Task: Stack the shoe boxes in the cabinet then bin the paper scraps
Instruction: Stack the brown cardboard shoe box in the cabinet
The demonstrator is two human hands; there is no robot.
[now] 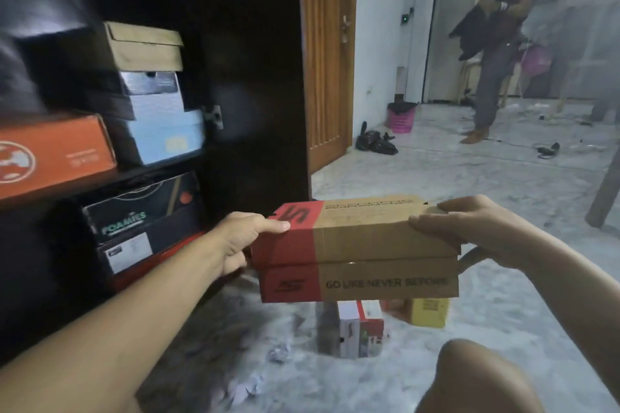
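Two grips are clamped on the red-and-brown shoe box [355,248]: left hand [241,241] at its red end, right hand [469,228] opposite. Its long axis runs nine-to-three; the cabinet [214,27] lies at ten o'clock, nearer the left hand.

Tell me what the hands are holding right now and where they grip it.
Both hands hold the red and brown shoe box by its short ends: the left hand grips the red end, the right hand the brown end, thumbs on the lid.
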